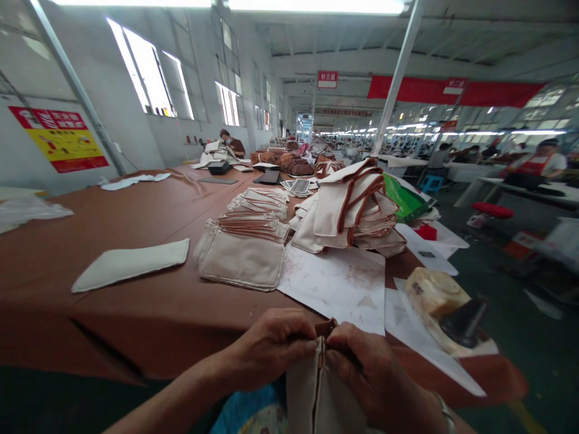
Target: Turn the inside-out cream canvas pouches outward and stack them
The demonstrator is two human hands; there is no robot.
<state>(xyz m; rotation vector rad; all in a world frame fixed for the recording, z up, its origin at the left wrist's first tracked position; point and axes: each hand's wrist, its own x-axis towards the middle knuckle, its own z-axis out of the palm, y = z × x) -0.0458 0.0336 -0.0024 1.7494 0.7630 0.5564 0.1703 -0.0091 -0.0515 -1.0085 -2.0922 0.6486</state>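
Between my hands, at the table's front edge, is a beige fabric piece point(301, 395) with a seam running down its middle and a bit of brown showing at the top. My left hand point(275, 343) pinches its upper edge left of the seam. On the other side, my right hand point(362, 361) grips the same edge with thumb and fingers. Just beyond lies a row of stacked beige pouch pieces point(242, 259) with brown inner layers. A taller heap of beige pieces with brown edging point(332, 208) stands behind to the right.
A single pale panel point(131, 265) lies on the brown-covered table point(40, 265). White paper point(339, 283) spreads in front of the heap. At the right edge sit a yellowish container point(434, 292) and a black cone-shaped object point(465, 322). Other people work farther off.
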